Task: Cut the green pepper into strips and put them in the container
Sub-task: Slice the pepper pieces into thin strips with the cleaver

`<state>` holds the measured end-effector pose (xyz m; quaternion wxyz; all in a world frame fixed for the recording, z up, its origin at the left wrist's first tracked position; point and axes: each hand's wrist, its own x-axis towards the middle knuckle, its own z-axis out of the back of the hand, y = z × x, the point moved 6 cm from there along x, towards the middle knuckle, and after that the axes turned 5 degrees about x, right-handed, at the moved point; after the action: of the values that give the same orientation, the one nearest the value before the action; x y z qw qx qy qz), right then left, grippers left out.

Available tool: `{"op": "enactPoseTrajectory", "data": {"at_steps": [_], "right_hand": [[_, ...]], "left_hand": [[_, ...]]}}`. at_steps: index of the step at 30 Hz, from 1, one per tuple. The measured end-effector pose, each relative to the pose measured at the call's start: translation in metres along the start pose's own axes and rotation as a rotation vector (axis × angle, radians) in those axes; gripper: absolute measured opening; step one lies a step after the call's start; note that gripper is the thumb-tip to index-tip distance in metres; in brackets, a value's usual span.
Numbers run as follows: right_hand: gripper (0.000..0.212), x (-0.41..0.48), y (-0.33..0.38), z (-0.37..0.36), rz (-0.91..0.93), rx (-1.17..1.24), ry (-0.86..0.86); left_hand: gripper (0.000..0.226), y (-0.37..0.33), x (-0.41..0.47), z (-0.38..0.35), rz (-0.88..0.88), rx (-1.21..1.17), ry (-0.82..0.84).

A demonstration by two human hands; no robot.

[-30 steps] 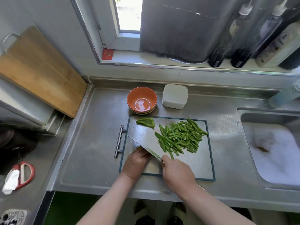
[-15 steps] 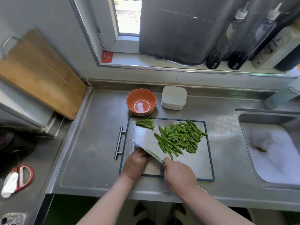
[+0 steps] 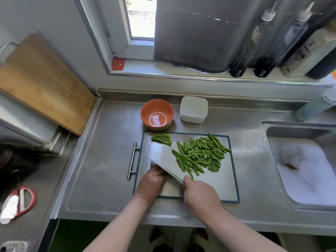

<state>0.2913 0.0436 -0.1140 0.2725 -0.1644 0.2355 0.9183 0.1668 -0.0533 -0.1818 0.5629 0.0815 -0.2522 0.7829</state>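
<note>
A pile of green pepper strips [image 3: 200, 154] lies on the right half of the steel cutting board [image 3: 221, 180]. One uncut pepper piece [image 3: 162, 138] sits at the board's far left corner. My right hand [image 3: 201, 195] grips the handle of a cleaver [image 3: 160, 157], whose broad blade slants across the board's left half. My left hand [image 3: 151, 182] rests curled on the board just left of the blade; what lies under its fingers is hidden. An orange bowl [image 3: 157, 114] and a white lidded container [image 3: 193, 109] stand behind the board.
A wooden board [image 3: 41, 84] leans on the left wall. The sink [image 3: 305, 166] with foam lies to the right. Bottles [image 3: 254, 42] line the window sill. Red scissors [image 3: 23, 199] lie on the lower left counter. The steel counter [image 3: 101, 160] spreads left of the board.
The cleaver blade and both hands have stayed in nearly the same place near the board's front left; the strip pile has not visibly changed. The camera shifted slightly.
</note>
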Motion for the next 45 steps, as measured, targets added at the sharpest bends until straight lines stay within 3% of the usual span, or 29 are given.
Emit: {"op": "enactPoseTrajectory", "data": {"at_steps": [18, 25, 33, 40, 45], "right_hand": [[0.006, 0.043, 0.003, -0.015, -0.02, 0.14, 0.062], [0.016, 0.044, -0.009, -0.014, -0.048, 0.183, 0.065], [0.022, 0.061, 0.002, -0.009, -0.071, 0.29, 0.02], [0.018, 0.032, 0.0, -0.004, 0.019, 0.104, -0.011], [0.011, 0.008, 0.004, -0.002, 0.014, 0.046, -0.033]], "left_hand": [[0.018, 0.0, 0.003, 0.003, 0.024, -0.112, -0.025], [0.007, -0.003, 0.003, 0.005, 0.01, -0.07, -0.02], [0.015, -0.008, 0.007, 0.014, -0.044, 0.048, -0.03], [0.009, -0.007, 0.001, 0.012, -0.026, 0.025, -0.045], [0.017, -0.002, -0.003, 0.004, 0.014, 0.005, -0.007]]}}
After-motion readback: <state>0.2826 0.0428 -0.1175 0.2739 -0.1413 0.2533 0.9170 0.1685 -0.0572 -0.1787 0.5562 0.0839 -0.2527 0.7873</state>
